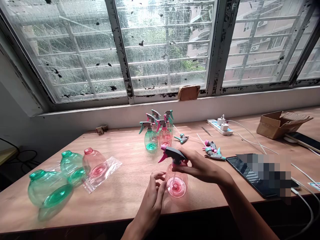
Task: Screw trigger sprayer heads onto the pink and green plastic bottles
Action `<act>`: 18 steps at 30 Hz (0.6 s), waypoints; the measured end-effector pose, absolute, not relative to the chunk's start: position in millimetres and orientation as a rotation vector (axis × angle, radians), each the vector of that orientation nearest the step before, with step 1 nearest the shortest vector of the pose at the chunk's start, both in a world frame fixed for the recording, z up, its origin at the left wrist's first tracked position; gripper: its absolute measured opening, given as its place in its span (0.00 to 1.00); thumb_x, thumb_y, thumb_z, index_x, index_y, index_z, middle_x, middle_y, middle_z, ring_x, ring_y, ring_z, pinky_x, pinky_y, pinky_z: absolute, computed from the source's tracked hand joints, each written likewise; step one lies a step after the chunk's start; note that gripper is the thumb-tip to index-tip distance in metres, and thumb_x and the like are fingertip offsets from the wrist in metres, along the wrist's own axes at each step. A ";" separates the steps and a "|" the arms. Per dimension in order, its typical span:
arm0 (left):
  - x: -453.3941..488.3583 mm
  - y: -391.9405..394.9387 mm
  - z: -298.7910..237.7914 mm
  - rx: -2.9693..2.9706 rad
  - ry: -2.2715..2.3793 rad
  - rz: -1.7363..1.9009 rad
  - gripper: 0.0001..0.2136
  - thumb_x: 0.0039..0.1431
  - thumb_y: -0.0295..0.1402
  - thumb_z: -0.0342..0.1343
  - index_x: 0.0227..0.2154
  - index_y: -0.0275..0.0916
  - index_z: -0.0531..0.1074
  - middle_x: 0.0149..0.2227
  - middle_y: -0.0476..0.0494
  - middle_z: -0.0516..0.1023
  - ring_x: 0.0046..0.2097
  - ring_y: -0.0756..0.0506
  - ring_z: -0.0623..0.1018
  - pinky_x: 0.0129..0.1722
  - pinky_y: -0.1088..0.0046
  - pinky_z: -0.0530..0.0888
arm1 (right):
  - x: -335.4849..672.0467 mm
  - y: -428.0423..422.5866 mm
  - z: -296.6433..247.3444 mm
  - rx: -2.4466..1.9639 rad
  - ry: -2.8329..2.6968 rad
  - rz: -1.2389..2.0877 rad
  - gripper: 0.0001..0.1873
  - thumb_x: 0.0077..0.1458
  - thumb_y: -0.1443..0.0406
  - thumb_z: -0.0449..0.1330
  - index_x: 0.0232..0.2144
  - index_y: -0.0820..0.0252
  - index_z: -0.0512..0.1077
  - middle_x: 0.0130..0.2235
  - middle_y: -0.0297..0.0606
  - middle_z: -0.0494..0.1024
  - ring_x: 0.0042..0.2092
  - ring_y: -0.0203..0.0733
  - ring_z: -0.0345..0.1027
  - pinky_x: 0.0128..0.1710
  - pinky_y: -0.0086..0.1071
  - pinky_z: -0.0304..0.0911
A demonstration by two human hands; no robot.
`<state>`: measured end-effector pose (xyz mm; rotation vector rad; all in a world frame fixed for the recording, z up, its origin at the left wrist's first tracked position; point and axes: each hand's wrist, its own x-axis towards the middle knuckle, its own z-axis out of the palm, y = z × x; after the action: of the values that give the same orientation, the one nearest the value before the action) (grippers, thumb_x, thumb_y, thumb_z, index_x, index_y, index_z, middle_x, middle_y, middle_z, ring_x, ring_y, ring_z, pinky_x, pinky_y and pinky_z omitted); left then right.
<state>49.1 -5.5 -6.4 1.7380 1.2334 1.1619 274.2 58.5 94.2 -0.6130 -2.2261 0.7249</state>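
Note:
A pink see-through spray bottle (177,180) stands upright near the table's front edge. Its grey and pink spray head (172,153) sits at the neck, and a thin tube runs down inside. My right hand (200,163) is closed round the base of the spray head. Against the bottle's lower left side, my left hand (155,190) rests with curled fingers, steadying it. Beyond my hands, several pink and green spray bottles (151,138) with heads on stand in a cluster. Two green headless bottles (50,190) and a pink headless bottle (95,163) are at the left.
A clear plastic bag (112,166) lies by the headless bottles. Loose spray heads (212,148) lie with pliers (215,157) at the right; another spray head (181,138) is farther left. A tablet (250,173), power strip (220,126), cables and cardboard box (275,125) occupy the right side.

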 end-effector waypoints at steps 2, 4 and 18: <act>47.8 -4.1 -8.2 1.755 1.237 1.137 0.19 0.74 0.51 0.46 0.58 0.45 0.63 0.51 0.39 0.72 0.48 0.39 0.78 0.52 0.58 0.76 | 275.3 58.6 95.0 -0.553 -2.241 0.758 0.19 0.66 0.60 0.64 0.58 0.52 0.72 0.40 0.34 0.76 0.37 0.39 0.68 0.38 0.29 0.65; 47.5 -3.5 -8.8 1.743 1.194 1.121 0.22 0.73 0.52 0.47 0.61 0.45 0.61 0.54 0.38 0.72 0.48 0.39 0.79 0.52 0.57 0.76 | 276.4 58.6 95.9 -0.536 -2.252 0.763 0.18 0.66 0.60 0.64 0.57 0.53 0.72 0.40 0.34 0.76 0.37 0.38 0.67 0.36 0.28 0.65; 48.5 -9.4 3.2 1.856 1.110 0.915 0.39 0.69 0.44 0.57 0.74 0.42 0.41 0.76 0.31 0.50 0.75 0.33 0.55 0.73 0.46 0.52 | 261.5 55.9 88.5 -0.489 -2.236 0.779 0.25 0.66 0.63 0.64 0.63 0.55 0.68 0.41 0.35 0.75 0.38 0.39 0.66 0.39 0.29 0.63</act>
<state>48.5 -9.4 3.2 1.8559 1.1096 0.9153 261.5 55.9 88.5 -0.4886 -2.2364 0.7788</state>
